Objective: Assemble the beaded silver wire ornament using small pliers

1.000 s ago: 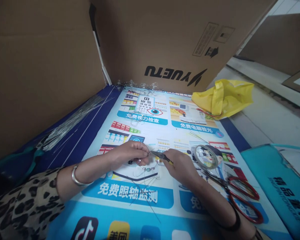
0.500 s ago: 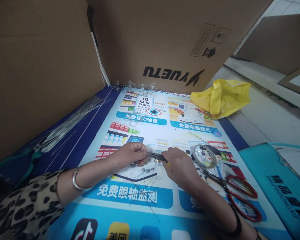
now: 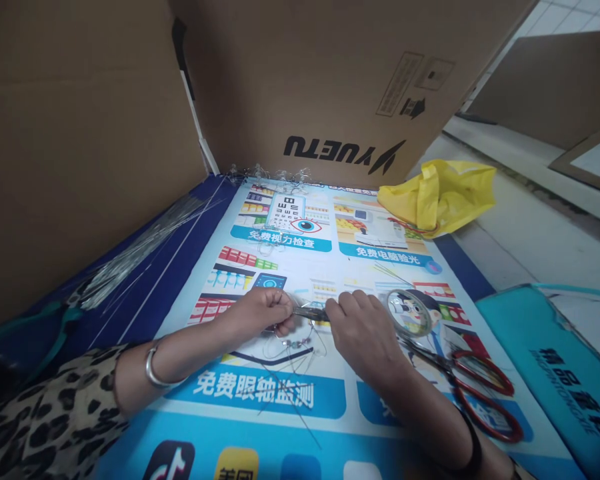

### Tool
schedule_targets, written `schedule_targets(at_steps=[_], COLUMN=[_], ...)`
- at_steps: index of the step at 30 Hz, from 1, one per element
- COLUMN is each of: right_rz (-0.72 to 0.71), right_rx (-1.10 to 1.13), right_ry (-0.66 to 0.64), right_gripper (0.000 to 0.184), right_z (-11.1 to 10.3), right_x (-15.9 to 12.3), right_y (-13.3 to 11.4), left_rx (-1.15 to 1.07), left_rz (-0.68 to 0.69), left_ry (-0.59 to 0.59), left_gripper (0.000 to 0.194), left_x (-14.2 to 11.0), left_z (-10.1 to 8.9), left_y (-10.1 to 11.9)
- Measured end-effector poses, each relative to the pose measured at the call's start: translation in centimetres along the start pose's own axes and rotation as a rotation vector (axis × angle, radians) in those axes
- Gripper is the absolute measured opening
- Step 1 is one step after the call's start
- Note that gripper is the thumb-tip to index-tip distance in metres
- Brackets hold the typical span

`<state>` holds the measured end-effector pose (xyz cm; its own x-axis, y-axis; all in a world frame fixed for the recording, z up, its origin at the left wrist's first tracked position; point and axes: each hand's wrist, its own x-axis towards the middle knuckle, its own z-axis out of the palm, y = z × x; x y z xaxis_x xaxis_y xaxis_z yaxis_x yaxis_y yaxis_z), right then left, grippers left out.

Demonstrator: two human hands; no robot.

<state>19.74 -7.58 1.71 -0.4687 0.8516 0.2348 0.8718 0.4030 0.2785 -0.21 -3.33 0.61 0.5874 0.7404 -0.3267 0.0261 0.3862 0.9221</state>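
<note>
My left hand (image 3: 260, 312) pinches a thin wire with small beads (image 3: 294, 343) hanging from it, just above the printed poster (image 3: 280, 393). My right hand (image 3: 363, 327) grips small pliers (image 3: 310, 312), whose jaws meet the wire at my left fingertips. The pliers' handles are hidden inside my fist. Loose thin wires (image 3: 290, 393) lie on the poster below my hands.
Red-handled scissors (image 3: 475, 390) and a clear tape roll (image 3: 407, 313) lie right of my right hand. A bundle of long wires (image 3: 140, 243) lies at left by the cardboard wall (image 3: 80, 133). A yellow plastic bag (image 3: 440, 197) sits at the back right, a teal bag (image 3: 555, 367) at the right.
My right hand has rolled over, knuckles up, and shifted slightly left, so the yellow handle is no longer seen. My left hand keeps its pinch on the wire.
</note>
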Motion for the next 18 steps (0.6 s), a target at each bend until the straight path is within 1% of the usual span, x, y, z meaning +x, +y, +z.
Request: schedule_targets(at_steps=[6, 11, 14, 18], right_rz=[-0.032, -0.052, -0.056, -0.041], right_rx=[-0.066, -0.096, -0.09, -0.076], right_ry=[0.058, 0.114, 0.114, 0.083], right_gripper=[0.014, 0.011, 0.01, 0.01], right_z=[-0.4, -0.1, 0.1, 0.1], right_x=[-0.2, -0.4, -0.4, -0.5], right_y=[0.0, 0.0, 0.0, -0.1], left_rx=[0.028, 0.042, 0.042, 0.083], left_rz=[0.005, 0.017, 0.014, 0.058], left_ry=[-0.021, -0.026, -0.01, -0.018], left_gripper=[0.025, 0.024, 0.024, 0.023], left_x=[0.0, 0.1, 0.2, 0.1], left_z=[0.2, 0.1, 0.0, -0.1], left_y=[0.3, -0.1, -0.5, -0.8])
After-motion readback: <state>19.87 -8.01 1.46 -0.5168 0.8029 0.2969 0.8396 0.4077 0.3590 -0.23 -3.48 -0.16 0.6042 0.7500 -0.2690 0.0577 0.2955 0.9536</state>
